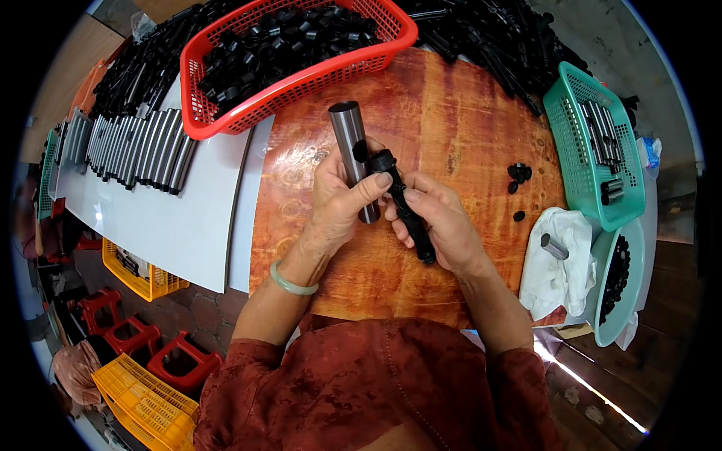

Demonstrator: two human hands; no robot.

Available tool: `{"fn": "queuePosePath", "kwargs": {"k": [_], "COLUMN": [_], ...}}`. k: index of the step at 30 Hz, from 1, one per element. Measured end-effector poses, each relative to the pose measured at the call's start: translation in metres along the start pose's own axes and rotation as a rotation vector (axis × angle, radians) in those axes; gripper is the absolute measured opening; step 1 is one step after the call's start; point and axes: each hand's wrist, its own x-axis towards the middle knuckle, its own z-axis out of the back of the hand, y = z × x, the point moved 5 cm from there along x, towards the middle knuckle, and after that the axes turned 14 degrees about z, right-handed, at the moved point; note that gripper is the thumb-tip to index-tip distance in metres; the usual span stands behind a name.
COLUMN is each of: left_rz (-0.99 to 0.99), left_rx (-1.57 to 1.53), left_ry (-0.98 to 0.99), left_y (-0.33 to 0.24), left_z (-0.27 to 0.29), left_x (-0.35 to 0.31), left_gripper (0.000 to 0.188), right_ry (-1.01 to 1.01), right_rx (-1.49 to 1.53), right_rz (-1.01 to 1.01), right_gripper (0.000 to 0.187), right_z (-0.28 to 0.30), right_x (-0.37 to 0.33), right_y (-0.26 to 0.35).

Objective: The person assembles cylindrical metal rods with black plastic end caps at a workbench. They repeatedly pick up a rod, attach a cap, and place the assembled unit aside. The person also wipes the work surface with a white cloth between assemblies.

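Note:
My left hand (331, 199) is closed around a shiny metal tube (347, 131) that has a dark hole in its side. The tube leans slightly, its open end pointing away from me. In my right hand (447, 222) is a black plastic part (410, 222), long and narrow with a round collar at its far end. That collar is close beside the tube, and my left thumb lies against the black part. Whether the two pieces are joined cannot be seen, since my fingers cover the spot. Both hands are above the reddish-brown wooden tabletop (444, 98).
A red basket (301, 71) of black plastic rings stands at the far side. Metal tubes (143, 146) lie in a row at left. On the right are a green basket (594, 192) with tubes, small black caps (517, 173), a white cloth (564, 282) bearing a short tube, and a pale bowl (635, 255).

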Motion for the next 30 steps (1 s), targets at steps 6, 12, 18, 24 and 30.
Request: {"fn": "queuePosePath", "kwargs": {"k": [6, 12, 18, 24, 30], "left_rz": [0.004, -0.003, -0.09, -0.179, -0.151], "left_rx": [0.003, -0.274, -0.462, -0.632, -0.669], "left_ry": [0.043, 0.023, -0.043, -0.114, -0.053], "left_y": [-0.001, -0.007, -0.024, -0.039, -0.034], "left_z": [-0.003, 0.004, 0.013, 0.027, 0.024], "left_x": [-0.003, 0.001, 0.001, -0.003, -0.002], "left_gripper": [0.038, 0.038, 0.042, 0.041, 0.041], "right_ry": [-0.021, -0.004, -0.058, -0.01, -0.005], "right_rx": [-0.141, -0.441, -0.418, -0.408, -0.4], "right_rz": [0.051, 0.168, 0.176, 0.097, 0.044], "right_gripper": [0.026, 0.029, 0.027, 0.026, 0.025], "right_z": [0.004, 0.001, -0.004, -0.012, -0.015], "right_x": [-0.001, -0.003, -0.004, -0.003, -0.002], "right_y": [0.006, 0.01, 0.006, -0.005, -0.014]}}
